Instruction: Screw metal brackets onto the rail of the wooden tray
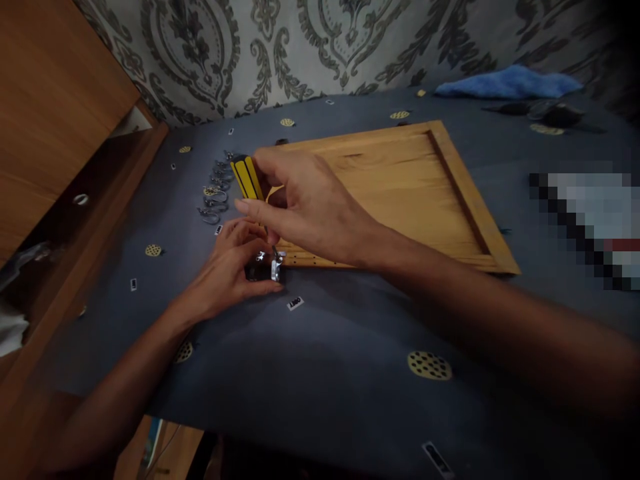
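My right hand [317, 207] is closed round the yellow-and-black handle of a screwdriver [246, 179]. The shaft points down to a shiny metal hook [275, 268] at the near left edge of a framed wooden board [390, 187]. Thumb and fingers of my left hand [227, 267] close about this hook and steady it at the edge. The hook's base and the screwdriver's tip are partly hidden by my fingers. Beyond my left hand, several similar metal hooks [213, 199] lie in a row on the cloth. Small dark holes run along the board's near edge.
A dark blue cloth [350, 347] with pineapple prints covers the surface. At the back right are a blue rag [510, 83] and a dark object [555, 113]. A wooden cabinet [65, 100] borders the left; patterned fabric [280, 47] rises behind. A blurred-out item [595, 220] lies at right.
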Demonstrator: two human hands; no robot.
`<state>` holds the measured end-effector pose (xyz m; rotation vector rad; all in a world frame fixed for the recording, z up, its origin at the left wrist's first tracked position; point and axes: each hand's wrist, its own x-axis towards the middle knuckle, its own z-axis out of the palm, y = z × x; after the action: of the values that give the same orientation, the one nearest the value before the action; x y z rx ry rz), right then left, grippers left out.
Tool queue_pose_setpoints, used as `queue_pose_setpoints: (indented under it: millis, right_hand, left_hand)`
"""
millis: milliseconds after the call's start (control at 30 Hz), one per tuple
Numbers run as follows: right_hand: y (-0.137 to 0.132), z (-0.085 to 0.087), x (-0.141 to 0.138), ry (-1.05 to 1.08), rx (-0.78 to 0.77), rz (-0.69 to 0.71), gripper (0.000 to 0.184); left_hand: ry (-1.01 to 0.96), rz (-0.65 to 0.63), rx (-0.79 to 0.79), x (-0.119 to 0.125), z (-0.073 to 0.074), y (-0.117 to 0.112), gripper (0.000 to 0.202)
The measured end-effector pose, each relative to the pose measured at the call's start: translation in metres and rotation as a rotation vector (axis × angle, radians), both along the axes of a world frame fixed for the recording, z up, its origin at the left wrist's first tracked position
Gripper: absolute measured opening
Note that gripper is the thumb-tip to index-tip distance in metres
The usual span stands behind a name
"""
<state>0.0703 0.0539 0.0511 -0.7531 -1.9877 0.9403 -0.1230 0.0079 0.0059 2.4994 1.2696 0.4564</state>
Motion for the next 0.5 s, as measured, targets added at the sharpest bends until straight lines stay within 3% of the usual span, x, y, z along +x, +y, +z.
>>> queue_pose_setpoints:
  millis: [267, 500]
  right_hand:
    - [-0.0005, -0.0005, 0.0002, 0.009, 0.044, 0.003, 0.029]
    - [-0.0026, 0.0046, 0.0048, 0.03, -0.074, 0.119, 0.028]
  left_hand:
    - [0.007, 0.009, 0.024, -0.0011, -0.0025, 0.0014, 0.045]
    - [-0.004, 0.002, -0.019, 0.0003, 0.0022, 0.0007, 0.046]
